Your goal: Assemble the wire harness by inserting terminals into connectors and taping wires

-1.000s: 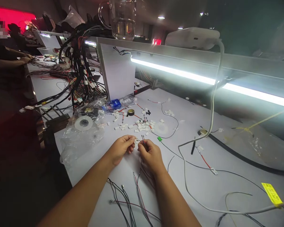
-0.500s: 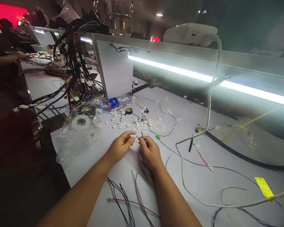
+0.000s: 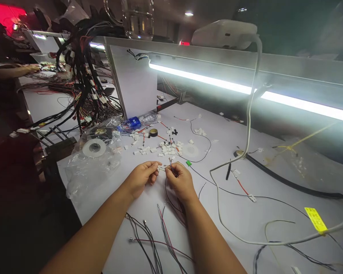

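A: State of the grip on each side?

B: The left hand is pinched on a small white connector, thumb and forefinger pressed together on it. The right hand is pinched on thin wire ends, held just beside the connector; whether they touch cannot be told. Both hands are held low over the worktop, near its front edge.

A: The connector's appearance?

B: Pale plastic, very small, partly covered by fingertips. Dark and red strands are seen trailing from the right hand down towards the body.

A: The surface around the hands?

B: A white worktop is recorded. Loose wires with bare metal tips lie between the forearms. A scatter of white connectors lies just beyond the hands, with a green piece near the right hand. A clear plastic bag holding a tape roll lies to the left, and a water bottle is laid on its side further back. A white cable hangs down to the worktop, and a yellow tag is noted at the right.

A: The room?

B: Dim. A bright light strip runs under a shelf. A hanging harness bundle is seen at the left, and another person's arm rests on a further bench.
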Available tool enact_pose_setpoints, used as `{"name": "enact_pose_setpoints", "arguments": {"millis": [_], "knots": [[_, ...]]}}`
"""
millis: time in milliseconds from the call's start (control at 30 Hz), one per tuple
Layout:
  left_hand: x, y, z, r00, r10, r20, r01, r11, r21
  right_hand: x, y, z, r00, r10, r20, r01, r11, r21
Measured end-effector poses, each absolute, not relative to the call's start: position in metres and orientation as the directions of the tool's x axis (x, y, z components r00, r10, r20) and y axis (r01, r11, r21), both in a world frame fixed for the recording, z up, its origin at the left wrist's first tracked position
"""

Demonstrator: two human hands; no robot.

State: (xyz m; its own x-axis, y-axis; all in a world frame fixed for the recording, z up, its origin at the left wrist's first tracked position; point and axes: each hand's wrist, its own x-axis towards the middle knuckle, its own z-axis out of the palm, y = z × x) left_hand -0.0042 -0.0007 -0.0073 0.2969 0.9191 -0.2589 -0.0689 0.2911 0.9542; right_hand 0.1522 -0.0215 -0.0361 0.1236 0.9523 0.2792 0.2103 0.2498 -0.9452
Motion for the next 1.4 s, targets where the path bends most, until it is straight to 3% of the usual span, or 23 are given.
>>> {"name": "enact_pose_setpoints", "arguments": {"millis": [267,533,1133,1400], "knots": [[-0.005,-0.001,-0.004,0.337,0.896,-0.290,-0.023,0.316,0.949,0.149,-0.022,-0.034,0.103,0.952,0.289,0.298,0.248,-0.922],[-0.004,-0.001,-0.014,0.334,0.938,-0.095,0.289,-0.006,0.957,0.150,-0.021,-0.039,0.131,0.969,0.211,0.347,0.154,-0.925],[-0.003,-0.003,-0.008,0.380,0.914,-0.144,0.214,0.065,0.975,0.152,-0.026,-0.038,0.006,0.967,0.253,0.351,0.235,-0.907],[-0.004,-0.003,-0.003,0.334,0.924,-0.185,0.172,0.133,0.976,0.152,-0.026,-0.033,0.008,0.987,0.160,0.259,0.152,-0.954]]}}
